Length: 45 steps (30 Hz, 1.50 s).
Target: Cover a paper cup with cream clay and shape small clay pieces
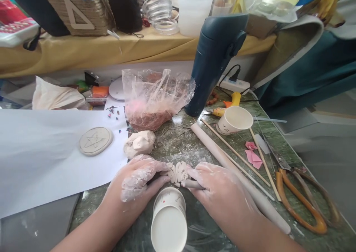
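Just beyond the near cup (169,200), left hand (139,178) pinches clay (179,171) and right hand (215,185), closed round a rod (193,184), touches it; light, even pressure should limit cracking.

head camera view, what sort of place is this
Likely a craft or clay-modelling workspace: the left hand and right hand are at some pale clay, and a disc marked with a star lies on white paper.

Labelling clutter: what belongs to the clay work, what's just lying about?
Likely in the job: clay piece between left hand and right hand; white clay lump; pale rod.

Probably just lying about: blue bottle; scissors; pink folded paper; power strip.
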Motion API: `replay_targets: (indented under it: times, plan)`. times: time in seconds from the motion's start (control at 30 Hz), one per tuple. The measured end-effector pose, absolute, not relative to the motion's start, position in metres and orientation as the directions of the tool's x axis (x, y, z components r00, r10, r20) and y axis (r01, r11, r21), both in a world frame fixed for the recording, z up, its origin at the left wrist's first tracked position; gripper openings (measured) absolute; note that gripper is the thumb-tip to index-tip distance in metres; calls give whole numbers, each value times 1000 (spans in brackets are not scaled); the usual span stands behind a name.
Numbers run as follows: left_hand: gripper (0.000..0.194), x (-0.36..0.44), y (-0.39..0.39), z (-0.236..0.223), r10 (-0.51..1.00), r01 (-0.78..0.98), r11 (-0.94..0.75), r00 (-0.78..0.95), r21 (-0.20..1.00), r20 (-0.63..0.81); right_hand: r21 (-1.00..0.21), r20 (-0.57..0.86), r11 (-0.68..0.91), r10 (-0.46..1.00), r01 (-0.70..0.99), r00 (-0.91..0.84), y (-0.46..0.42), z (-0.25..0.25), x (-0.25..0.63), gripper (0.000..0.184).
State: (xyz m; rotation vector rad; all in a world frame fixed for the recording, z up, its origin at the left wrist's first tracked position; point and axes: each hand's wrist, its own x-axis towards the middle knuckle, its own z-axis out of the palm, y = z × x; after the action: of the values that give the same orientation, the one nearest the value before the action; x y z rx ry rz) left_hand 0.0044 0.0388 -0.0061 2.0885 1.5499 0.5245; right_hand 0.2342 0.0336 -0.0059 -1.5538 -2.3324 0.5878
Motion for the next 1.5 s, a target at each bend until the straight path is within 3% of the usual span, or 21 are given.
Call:
replay_targets:
  times: [0.33,0.43,0.57,0.63,0.7,0.77,0.8,0.97,1.33,1.5]
  plan:
    - [13,5,42,-2,920,735,-369,378,569,108,-427,-38,314,931,848,-364,34,-3,227,9]
    - [21,-2,37,-3,886,700,-446,434,558,165,-417,-66,274,942,867,-330,28,2,232,17]
    - [25,-15,24,1,889,652,-454,377,608,259,-455,-60,220,959,863,-276,23,5,243,19]
    - [39,-19,19,4,838,524,-527,452,669,307,-477,-61,209,961,854,-270,23,6,246,15]
    - [74,-20,16,6,762,417,-590,572,691,305,-488,-65,213,958,846,-278,23,6,247,11]
    - [98,-18,14,6,712,405,-616,654,675,257,-496,-72,218,954,840,-291,23,6,247,11]
    - [101,-16,14,5,704,421,-618,672,664,229,-502,-73,221,952,836,-296,23,6,246,12]
    - [85,-9,12,0,706,404,-594,676,695,210,-511,-64,250,943,822,-326,22,4,245,14]
    - [83,-6,14,2,703,400,-600,677,692,218,-554,-205,155,927,818,-315,24,9,243,14]
    - [78,-5,17,-3,666,282,-637,670,717,328,-562,-284,98,910,821,-303,27,9,244,15]
